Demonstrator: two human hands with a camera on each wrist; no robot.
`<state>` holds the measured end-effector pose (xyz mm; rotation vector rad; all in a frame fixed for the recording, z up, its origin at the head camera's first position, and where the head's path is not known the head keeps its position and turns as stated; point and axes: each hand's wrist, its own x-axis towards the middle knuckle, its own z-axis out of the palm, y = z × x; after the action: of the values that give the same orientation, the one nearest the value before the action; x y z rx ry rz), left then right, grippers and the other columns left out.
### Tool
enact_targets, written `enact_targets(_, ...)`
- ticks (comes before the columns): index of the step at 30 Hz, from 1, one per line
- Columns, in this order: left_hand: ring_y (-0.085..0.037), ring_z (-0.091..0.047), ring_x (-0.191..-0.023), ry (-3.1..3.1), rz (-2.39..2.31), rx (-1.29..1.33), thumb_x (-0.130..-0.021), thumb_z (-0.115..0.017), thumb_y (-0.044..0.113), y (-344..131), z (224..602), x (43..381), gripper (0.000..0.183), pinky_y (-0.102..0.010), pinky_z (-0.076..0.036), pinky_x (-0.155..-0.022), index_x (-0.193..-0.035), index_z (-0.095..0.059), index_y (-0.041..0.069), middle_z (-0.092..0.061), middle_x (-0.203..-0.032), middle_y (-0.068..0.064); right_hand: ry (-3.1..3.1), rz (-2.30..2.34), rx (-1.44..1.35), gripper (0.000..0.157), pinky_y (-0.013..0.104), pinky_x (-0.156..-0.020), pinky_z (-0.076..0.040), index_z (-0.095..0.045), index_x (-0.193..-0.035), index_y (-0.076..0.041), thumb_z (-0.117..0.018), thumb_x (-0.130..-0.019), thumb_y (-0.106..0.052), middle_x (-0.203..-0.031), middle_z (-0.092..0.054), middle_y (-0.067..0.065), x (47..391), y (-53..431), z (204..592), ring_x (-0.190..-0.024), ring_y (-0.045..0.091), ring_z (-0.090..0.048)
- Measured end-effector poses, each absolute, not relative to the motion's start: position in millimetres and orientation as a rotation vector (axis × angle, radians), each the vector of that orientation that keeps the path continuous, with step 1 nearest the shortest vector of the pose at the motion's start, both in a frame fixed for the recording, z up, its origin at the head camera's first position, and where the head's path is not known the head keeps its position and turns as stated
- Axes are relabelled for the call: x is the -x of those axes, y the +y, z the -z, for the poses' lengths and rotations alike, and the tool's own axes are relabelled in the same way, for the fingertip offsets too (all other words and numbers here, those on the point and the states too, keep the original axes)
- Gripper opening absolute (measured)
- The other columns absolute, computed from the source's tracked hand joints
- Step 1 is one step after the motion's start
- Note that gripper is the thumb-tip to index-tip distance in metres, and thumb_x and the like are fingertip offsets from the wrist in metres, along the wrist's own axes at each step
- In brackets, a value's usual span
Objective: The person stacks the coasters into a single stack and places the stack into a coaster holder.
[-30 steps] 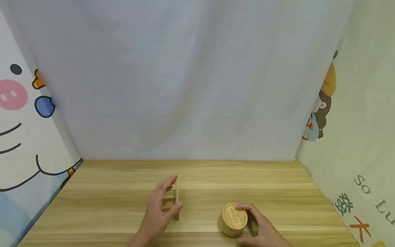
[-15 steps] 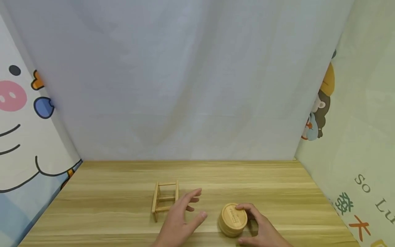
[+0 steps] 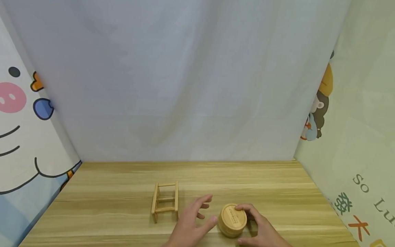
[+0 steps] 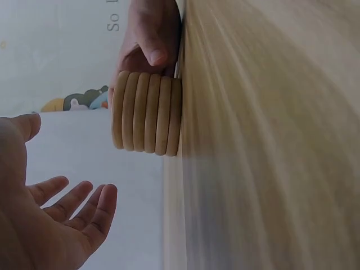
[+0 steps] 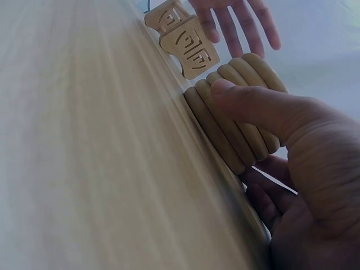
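A stack of several round bamboo coasters (image 3: 232,219) stands on the table, with lettering on its top disc. My right hand (image 3: 262,226) grips the stack from the right; the right wrist view has its thumb (image 5: 253,104) against the coasters' edges. To the left of the stack is my left hand (image 3: 192,221), fingers apart and holding nothing. A gap separates it from the coasters in the left wrist view. Farther left stands a small wooden rack (image 3: 166,209) with thin crossbars. Its cut-out side panels (image 5: 194,48) show in the right wrist view.
The wood-grain table (image 3: 271,185) ends at a pale grey cloth (image 3: 191,85) behind. A cartoon-printed cloth (image 3: 18,144) borders the left side. On the right hangs a light green cloth (image 3: 355,120) with printed letters.
My left hand has come away from the rack and moved right, close to the coaster stack. The rack now stands free. My right hand and the coasters have stayed in place.
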<state>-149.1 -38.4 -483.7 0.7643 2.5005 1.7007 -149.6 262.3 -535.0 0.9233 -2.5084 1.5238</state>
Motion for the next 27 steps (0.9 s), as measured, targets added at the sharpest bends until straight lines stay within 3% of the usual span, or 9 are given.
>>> enact_targets(8, -0.04, -0.063, -0.132, 2.389, -1.747, -0.661, -0.11, -0.071, 0.044, -20, 491, 152, 0.064, -0.032, -0.062, -0.09, -0.161, -0.055, 0.008, -0.06, -0.154, -0.019, -2.489, -1.511, -0.945, 0.086, 0.023, -0.111, -0.048, -0.052, -0.156, -0.018, -0.099, -0.084, -0.011, -0.15, -0.063, 0.003, 150, 263, 536, -0.131, 0.01, -0.063)
enact_targets(18, -0.043, -0.067, -0.13, 2.231, -1.839, -0.452, -0.109, -0.073, 0.04, -7, 502, 156, 0.068, -0.064, -0.061, -0.099, -0.162, -0.052, 0.004, -0.063, -0.15, -0.02, -2.515, -1.503, -0.906, 0.082, 0.022, -0.11, -0.05, -0.053, -0.155, -0.021, -0.099, -0.087, -0.025, -0.15, -0.062, 0.002, 152, 261, 540, -0.127, 0.01, -0.065)
enact_targets(21, -0.045, -0.067, -0.132, 2.182, -1.883, -0.386, -0.11, -0.071, 0.041, -2, 504, 158, 0.066, -0.061, -0.063, -0.097, -0.161, -0.053, 0.004, -0.064, -0.149, -0.02, -2.524, -1.514, -0.895, 0.082, 0.022, -0.11, -0.049, -0.053, -0.155, -0.021, -0.099, -0.087, -0.026, -0.15, -0.062, 0.001, 152, 262, 541, -0.127, 0.01, -0.065)
enact_targets(27, -0.042, -0.068, -0.129, 2.127, -1.944, -0.32, -0.111, -0.069, 0.039, 5, 506, 163, 0.062, -0.044, -0.067, -0.087, -0.158, -0.055, 0.001, -0.067, -0.144, -0.017, -2.533, -1.481, -0.88, 0.082, 0.021, -0.11, -0.049, -0.053, -0.155, -0.02, -0.099, -0.087, -0.026, -0.149, -0.063, 0.007, 150, 262, 538, -0.128, 0.008, -0.064)
